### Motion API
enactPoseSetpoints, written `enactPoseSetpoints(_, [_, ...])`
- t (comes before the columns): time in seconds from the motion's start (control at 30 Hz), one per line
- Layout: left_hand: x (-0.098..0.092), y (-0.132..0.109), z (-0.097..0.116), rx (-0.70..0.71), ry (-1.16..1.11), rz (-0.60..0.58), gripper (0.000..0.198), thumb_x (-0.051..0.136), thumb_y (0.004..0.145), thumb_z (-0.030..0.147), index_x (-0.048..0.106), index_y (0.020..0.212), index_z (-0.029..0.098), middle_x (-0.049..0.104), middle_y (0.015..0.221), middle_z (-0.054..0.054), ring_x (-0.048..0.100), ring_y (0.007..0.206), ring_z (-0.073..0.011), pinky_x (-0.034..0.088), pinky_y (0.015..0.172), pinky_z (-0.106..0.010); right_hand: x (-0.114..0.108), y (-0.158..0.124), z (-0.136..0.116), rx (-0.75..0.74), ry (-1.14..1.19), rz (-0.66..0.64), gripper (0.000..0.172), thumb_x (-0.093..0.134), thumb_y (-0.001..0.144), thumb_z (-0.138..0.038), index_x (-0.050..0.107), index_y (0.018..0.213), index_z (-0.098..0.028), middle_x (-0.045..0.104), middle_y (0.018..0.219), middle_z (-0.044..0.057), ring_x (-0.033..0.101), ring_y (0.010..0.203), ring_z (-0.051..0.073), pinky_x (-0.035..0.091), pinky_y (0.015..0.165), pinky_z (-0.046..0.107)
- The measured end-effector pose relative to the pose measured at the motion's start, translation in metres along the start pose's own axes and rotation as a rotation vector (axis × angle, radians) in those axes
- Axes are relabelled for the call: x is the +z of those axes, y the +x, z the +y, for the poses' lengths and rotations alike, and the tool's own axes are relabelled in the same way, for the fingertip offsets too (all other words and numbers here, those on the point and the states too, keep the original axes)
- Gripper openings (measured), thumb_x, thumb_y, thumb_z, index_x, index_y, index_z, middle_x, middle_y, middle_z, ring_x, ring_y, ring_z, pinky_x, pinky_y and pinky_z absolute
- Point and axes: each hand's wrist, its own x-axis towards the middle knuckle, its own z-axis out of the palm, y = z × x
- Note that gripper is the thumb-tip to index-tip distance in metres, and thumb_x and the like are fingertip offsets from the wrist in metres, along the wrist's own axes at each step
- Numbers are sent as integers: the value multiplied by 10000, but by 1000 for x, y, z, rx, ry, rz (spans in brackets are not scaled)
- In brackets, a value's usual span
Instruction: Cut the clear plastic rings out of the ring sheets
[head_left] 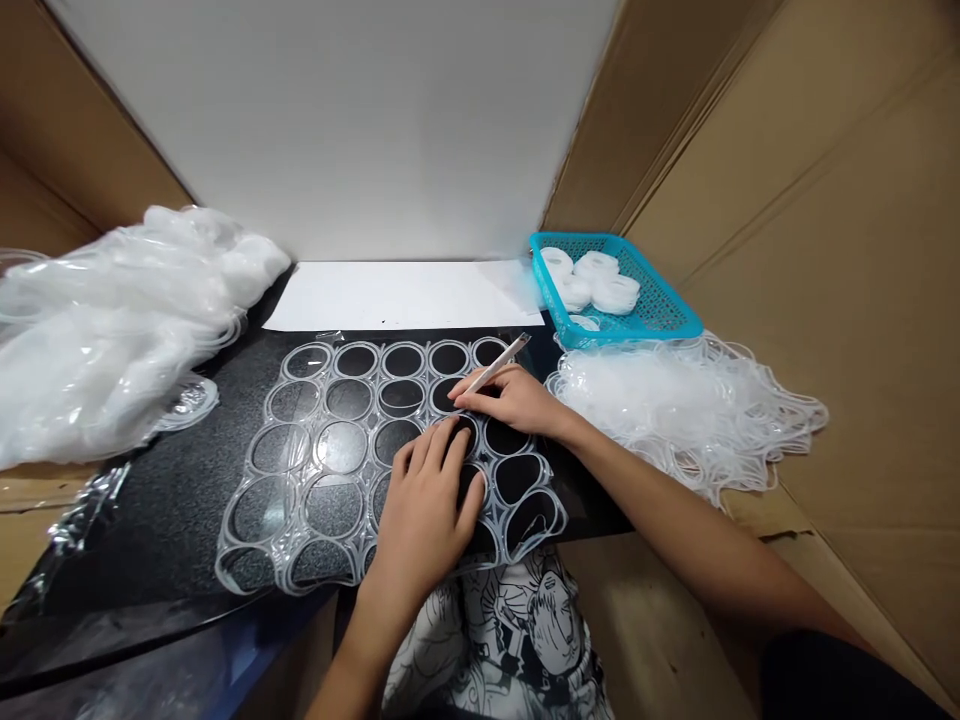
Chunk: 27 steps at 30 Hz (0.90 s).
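A clear sheet of joined plastic rings [326, 430] lies on the dark speckled tabletop [187, 500], with rows of round openings. My left hand [429, 490] rests on the sheet's near right part, its fingers stretched out and slightly spread. Just beyond it, my right hand [510, 397] is closed around a slim white pen-like tool [495, 366]. The tool's tip points down at a ring in the upper right part of the sheet, partly behind the fingers. Whether the tip touches the plastic I cannot tell.
A turquoise basket [667, 325] with stacks of white rings [616, 293] stands at back right. Before it lies a pile of clear ring sheets [675, 405]. A large heap of translucent plastic [127, 310] is on the left. White paper [405, 295] lies by the wall; cardboard [840, 250] flanks the right.
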Motion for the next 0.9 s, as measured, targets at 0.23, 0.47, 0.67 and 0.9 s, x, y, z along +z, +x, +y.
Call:
enactPoseSetpoints(0.23, [-2,0,0,12,-15,5,461,499,1052,340,505,1491,201,538,1573,-118,485,1448,-314,428,1154,-539,3,0,1,-4,-14,20,125,736,924,-329,816,917,-232,813,1025,45,752,974,201,574,974,398])
enactPoseSetpoints(0.47, [-1,0,0,12,-17,15,436,490,1053,330,511,1464,187,536,1553,-143,484,1437,-315,421,1149,-530,3,-5,-3,-106,-147,22,133,695,959,-294,812,921,-243,816,1009,33,751,976,199,572,973,397])
enactPoseSetpoints(0.67, [-1,7,2,-34,-25,-18,475,535,1018,350,482,1473,225,514,1569,-146,472,1427,-342,414,1110,-563,6,-9,6,-401,-369,-52,248,559,1053,-293,785,1124,-217,770,1255,110,718,1151,235,564,1022,464])
enactPoseSetpoints(0.9, [-3,8,-2,-28,-39,-31,415,542,1017,370,519,1404,220,532,1534,-151,467,1429,-337,400,1111,-567,0,8,-4,-382,-765,-76,261,533,1029,-178,734,1194,-171,765,1221,138,694,1096,278,517,949,468])
